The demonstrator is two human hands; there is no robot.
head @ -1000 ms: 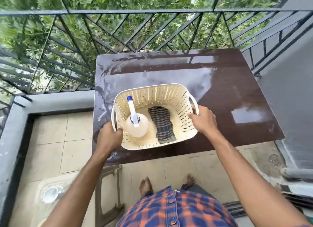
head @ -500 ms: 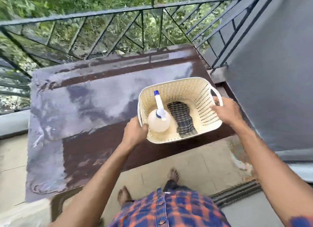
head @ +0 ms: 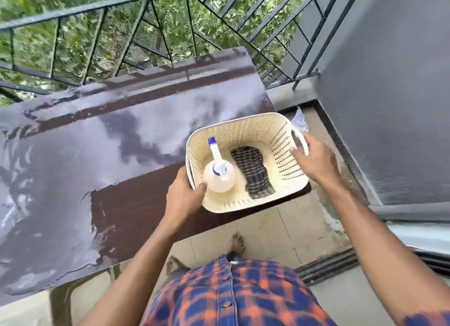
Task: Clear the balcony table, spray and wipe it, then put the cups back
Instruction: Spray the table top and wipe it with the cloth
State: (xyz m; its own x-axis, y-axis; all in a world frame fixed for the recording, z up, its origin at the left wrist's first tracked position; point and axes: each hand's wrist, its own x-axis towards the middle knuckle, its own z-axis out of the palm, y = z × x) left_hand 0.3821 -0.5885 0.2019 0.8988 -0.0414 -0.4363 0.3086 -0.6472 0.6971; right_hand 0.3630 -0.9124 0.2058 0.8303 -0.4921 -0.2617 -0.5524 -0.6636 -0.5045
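A cream plastic basket with small holes (head: 246, 199) sits at the near right corner of the dark brown wet surface (head: 97, 155). The left hand (head: 185, 199) is closed on the basket's left rim, with the thumb over the edge. The right hand (head: 314, 160) is at the basket's right handle with its fingers spread open; it is blurry, so I cannot tell if it grips. Inside the basket, a clear spray bottle with a blue and white top (head: 219, 177) is beside a dark checked cloth (head: 255, 174). No cups show.

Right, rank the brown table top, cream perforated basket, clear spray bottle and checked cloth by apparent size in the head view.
1. Brown table top
2. Cream perforated basket
3. Clear spray bottle and checked cloth look alike; unranked.
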